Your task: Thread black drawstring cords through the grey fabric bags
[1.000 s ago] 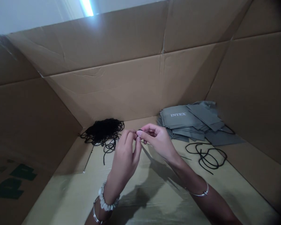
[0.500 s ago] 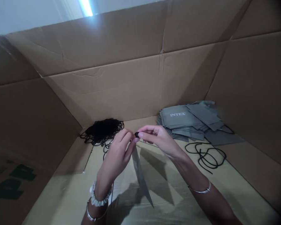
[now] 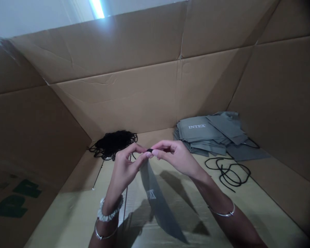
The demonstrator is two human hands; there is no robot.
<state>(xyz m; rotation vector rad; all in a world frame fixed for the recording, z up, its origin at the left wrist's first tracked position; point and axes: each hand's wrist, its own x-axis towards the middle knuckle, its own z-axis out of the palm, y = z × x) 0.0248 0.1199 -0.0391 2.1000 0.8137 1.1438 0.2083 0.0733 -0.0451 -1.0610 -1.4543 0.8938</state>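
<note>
Head view: your left hand (image 3: 124, 168) and right hand (image 3: 177, 159) pinch narrowly on a black cord end (image 3: 150, 150), while a grey INTEX bag (image 3: 158, 210) now hangs below them.

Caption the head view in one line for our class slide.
Left hand and right hand pinch a black cord above a dangling grey INTEX bag.

Small black piece (image 3: 150, 150) pinched; grey INTEX bag (image 3: 158, 206) hanging below.
</note>
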